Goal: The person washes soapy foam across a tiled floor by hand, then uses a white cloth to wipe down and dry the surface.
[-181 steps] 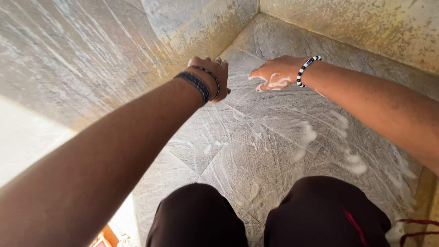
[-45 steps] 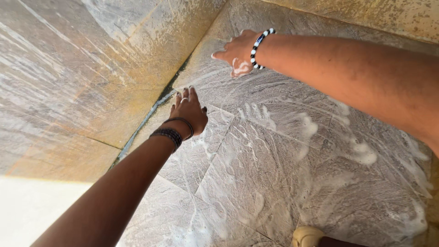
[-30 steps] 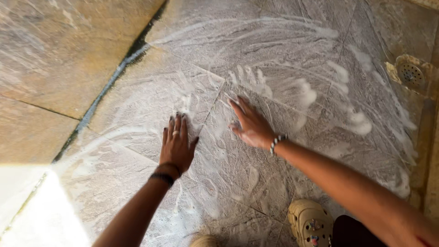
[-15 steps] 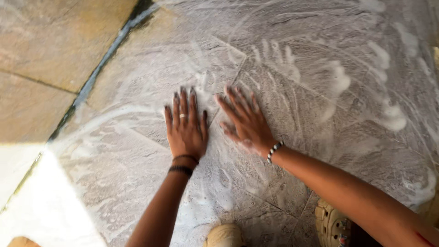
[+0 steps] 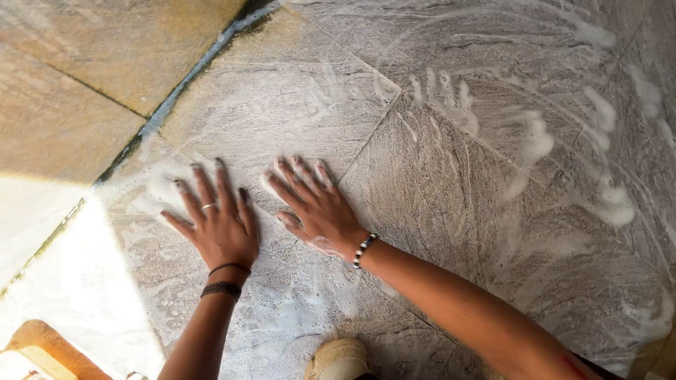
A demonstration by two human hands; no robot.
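Both hands have slid leftward across the soapy floor since half a second ago, toward the dark wet seam [image 5: 176, 91] under the wall. I see my left hand [image 5: 215, 222] flat, fingers spread wide, holding nothing, palm pressed on the foamy stone tile [image 5: 282, 91]. My right hand [image 5: 317, 207] lies just beside it, equally splayed and empty. That suggests the rubbing now covers the edge strip. White suds [image 5: 535, 141] streak the grey floor; a tan shoe [image 5: 341, 359] shows below.
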